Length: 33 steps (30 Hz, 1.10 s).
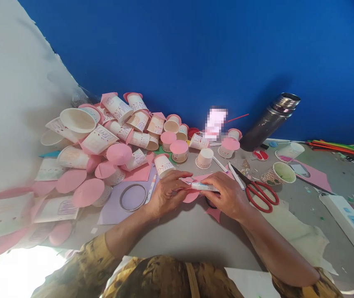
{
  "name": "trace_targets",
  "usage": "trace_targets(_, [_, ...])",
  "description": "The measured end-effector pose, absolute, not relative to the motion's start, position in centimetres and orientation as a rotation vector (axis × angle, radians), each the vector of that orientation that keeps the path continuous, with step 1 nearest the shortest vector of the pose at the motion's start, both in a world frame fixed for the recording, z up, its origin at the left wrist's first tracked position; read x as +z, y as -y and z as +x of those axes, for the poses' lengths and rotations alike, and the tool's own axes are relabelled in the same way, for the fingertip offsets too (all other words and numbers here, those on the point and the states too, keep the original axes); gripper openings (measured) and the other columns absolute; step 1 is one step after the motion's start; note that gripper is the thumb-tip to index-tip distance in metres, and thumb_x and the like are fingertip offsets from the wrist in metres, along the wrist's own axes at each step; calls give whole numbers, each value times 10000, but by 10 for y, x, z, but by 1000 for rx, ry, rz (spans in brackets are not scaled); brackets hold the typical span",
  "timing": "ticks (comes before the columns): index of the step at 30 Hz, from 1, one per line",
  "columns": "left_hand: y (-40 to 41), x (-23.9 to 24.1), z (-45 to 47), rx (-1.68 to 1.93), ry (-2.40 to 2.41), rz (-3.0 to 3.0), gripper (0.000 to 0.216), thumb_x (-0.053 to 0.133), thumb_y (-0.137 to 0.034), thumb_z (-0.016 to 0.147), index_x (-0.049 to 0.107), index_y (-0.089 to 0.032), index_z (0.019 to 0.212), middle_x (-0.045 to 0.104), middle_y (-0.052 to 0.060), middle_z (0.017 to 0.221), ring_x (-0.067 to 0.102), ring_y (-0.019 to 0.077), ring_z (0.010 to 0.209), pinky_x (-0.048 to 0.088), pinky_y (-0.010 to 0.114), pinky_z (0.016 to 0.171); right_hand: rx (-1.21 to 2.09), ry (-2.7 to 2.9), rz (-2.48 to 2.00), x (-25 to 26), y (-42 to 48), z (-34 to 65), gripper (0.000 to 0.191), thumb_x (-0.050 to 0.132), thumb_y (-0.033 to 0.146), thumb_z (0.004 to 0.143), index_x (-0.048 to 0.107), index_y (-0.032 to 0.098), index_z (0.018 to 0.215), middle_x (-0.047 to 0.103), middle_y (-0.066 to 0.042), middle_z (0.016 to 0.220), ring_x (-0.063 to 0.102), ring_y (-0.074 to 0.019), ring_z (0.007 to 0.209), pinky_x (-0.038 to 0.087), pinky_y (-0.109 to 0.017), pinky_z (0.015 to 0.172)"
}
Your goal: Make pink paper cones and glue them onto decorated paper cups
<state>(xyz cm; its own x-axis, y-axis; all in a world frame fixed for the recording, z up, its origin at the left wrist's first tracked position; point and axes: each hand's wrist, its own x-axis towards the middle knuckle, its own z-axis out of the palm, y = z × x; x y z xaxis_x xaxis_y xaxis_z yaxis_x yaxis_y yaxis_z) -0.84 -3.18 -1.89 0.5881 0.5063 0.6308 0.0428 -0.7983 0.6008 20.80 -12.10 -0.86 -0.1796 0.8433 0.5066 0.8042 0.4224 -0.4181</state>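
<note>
In the middle of the head view, a slim white tube [206, 187] with a narrow pointed tip lies level between my hands. My right hand [228, 192] is closed round its thicker end. The fingers of my left hand [169, 191] pinch at the tip end; whether they hold a small cap is hidden. Just beneath the tube shows a pink paper piece [191, 197], partly covered by my fingers. Close ahead of my left hand is a tilted white paper cup [163, 165] with drawn marks. Red-handled scissors [262, 194] lie right of my right hand.
Paper cups with pink paper discs [89, 193] are heaped on the left. A tape roll [133, 197] rests on purple paper [110, 213]. On the right are a dark flask [262, 126], a patterned cup [278, 174] and a power strip [347, 219]. A blue wall [177, 49] stands behind.
</note>
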Motion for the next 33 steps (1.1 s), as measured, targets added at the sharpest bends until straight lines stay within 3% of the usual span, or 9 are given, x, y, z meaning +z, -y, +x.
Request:
trace_targets(10, [36, -30, -8, 1099, -425, 2248, 139, 618, -128, 896, 740, -189, 925, 801, 94, 928, 759, 209, 914, 604, 338, 812, -64, 2026, -1430, -7, 127, 203, 96, 671, 274, 945, 662, 199, 1004, 740, -59, 856, 689, -226, 785, 510, -341, 708])
trace_targets(19, [40, -16, -10, 874, -444, 2184, 234, 575, -72, 848, 759, -196, 923, 803, 90, 1007, 748, 211, 941, 587, 326, 825, 181, 1980, -1318, -11, 124, 211, 120, 654, 293, 960, 689, 243, 1063, 741, -56, 926, 678, -216, 861, 538, -357, 763])
trace_targets(24, [37, -13, -12, 820, -432, 2191, 150, 603, -159, 897, 748, -199, 899, 798, 94, 982, 736, 212, 909, 572, 330, 818, 171, 1950, -1328, -11, 124, 208, 113, 655, 309, 957, 700, 235, 1029, 750, -54, 872, 679, -215, 791, 530, -352, 722])
trace_targets(33, [37, -10, -12, 678, -389, 2054, 186, 587, -229, 942, 769, -192, 939, 787, 93, 923, 716, 213, 864, 554, 328, 784, 261, 1940, -1386, -8, 126, 207, 134, 616, 333, 981, 691, 222, 984, 748, -43, 867, 682, -198, 788, 513, -319, 704])
